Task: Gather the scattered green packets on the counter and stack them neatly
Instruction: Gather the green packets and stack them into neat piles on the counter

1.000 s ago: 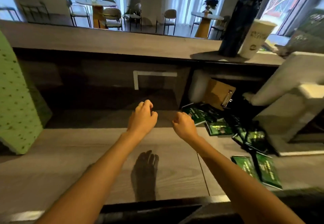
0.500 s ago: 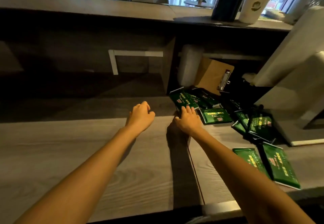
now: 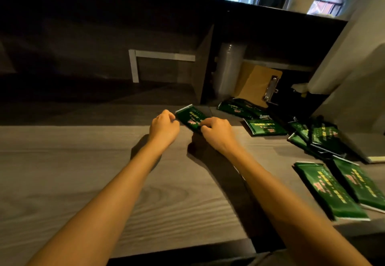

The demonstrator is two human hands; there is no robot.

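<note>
While the right fingertips (image 3: 205,123) curl down onto the near end of one green packet (image 3: 190,117) and hold it, the left fingers (image 3: 168,116) are bent into a loose fist just beside that packet's left edge; whether the left thumb actually touches it I cannot tell. Behind them the right hand (image 3: 218,134) and left hand (image 3: 163,129) sit close together, with both forearms reaching in from the near side. The held packet lies slanted at the back of the counter (image 3: 83,172), just in front of the dark divider. The rest are all to the right: overlapping packets (image 3: 241,107) below the clipboard (image 3: 256,84), one flat packet (image 3: 267,128) just right of the right hand, a jumbled heap (image 3: 318,137) against the white machine (image 3: 354,78), and a front pair (image 3: 333,190) side by side near the edge.

My worry is the grip. The wrapper looks slick and only its end is held, so a quick drag could let it skid or twist out, and a crooked first packet would make a crooked stack. The front pair lies close to the counter's lip, where a sweeping forearm could knock it off.

Half a second ago the right hand lay on this packet while it overlapped the pile by the divider, and the left hand was apart from it. Now the packet has been drawn leftward, clear of the rest, and the left hand has closed in beside it
</note>
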